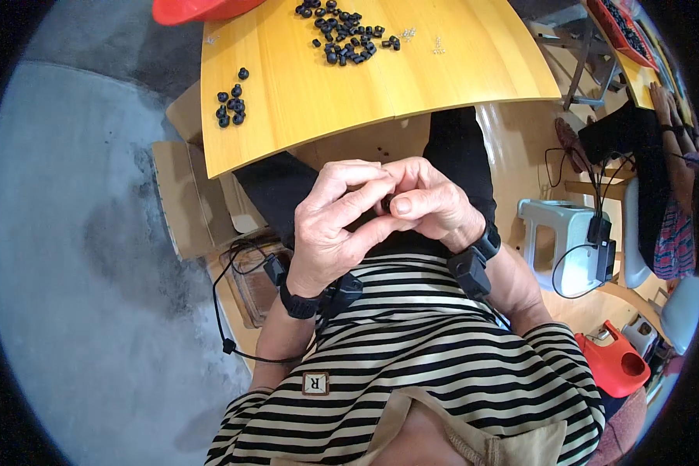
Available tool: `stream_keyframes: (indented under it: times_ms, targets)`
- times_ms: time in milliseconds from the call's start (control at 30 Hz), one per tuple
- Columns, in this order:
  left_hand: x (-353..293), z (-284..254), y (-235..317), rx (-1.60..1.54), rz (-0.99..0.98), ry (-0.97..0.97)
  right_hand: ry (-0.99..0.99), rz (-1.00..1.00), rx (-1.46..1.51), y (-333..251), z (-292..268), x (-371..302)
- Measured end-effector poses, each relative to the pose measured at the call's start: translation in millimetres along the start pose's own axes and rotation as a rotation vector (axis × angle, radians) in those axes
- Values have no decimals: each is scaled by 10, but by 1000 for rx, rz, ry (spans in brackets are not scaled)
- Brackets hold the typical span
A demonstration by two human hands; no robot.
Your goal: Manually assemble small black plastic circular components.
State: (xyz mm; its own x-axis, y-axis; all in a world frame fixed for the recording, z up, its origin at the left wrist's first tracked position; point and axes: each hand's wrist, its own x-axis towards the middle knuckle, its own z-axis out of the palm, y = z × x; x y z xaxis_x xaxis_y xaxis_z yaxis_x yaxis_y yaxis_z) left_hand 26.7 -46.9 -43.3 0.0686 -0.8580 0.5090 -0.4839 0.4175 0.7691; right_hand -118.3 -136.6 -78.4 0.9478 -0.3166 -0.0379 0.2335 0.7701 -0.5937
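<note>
My left hand (338, 217) and my right hand (436, 203) meet in front of my striped shirt, just short of the table edge. Between their fingertips is a small black part (387, 203), mostly covered by the fingers. Both hands are closed, with thumbs and fingers pinched around it. On the wooden table (303, 101) ahead lies a heap of small black knob-like parts (346, 37). Several more black parts (237, 105) form a smaller group near the left edge. Tiny silver pieces, which look like screws (408, 35), lie right of the heap.
A red basin (202, 8) overhangs the table's far left corner. Open cardboard (186, 194) stands below left. At right are a pale plastic stool (555, 241) with black cables, a red plastic container (613, 361), and another person's hands (664, 105) at a second table.
</note>
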Motion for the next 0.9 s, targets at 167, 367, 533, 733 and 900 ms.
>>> stream_keyframes:
  times_ms: [167, 367, 533, 733, 900]
  targets:
    - [-1, -3, -75, 47, 86, -7, 39, -19, -5, -4, 38, -19]
    - [64, 29, -25, 40, 106, 33, 60, -56, 42, -9, 84, -25]
    - [69, 33, 15, 6, 80, 67, 31, -61, 155, -8, 117, 7]
    - [52, -27, -6, 54, 49, 89, 180, -99, -46, -71, 111, -34]
    - [-12, -32, 7, 112, -23, 98, 413, -345, -363, -59, 238, -109]
